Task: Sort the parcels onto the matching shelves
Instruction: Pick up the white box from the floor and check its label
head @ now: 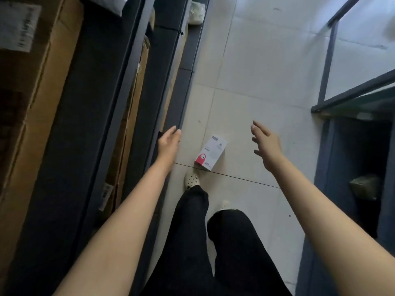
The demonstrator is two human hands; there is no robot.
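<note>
A small white parcel box (211,152) with a red figure printed on it lies flat on the pale tiled floor, just ahead of my front shoe. My left hand (169,141) hangs to its left beside the dark shelf edge, fingers loosely curled and holding nothing. My right hand (265,143) reaches out to the right of the box, fingers spread apart and empty. Both hands are above the floor and apart from the box.
A dark metal shelf rack (136,86) with large cardboard boxes (40,86) runs along the left. Another dark rack (352,99) stands on the right, with a small parcel (364,185) on a low shelf. A white bag (196,13) sits far back on the left.
</note>
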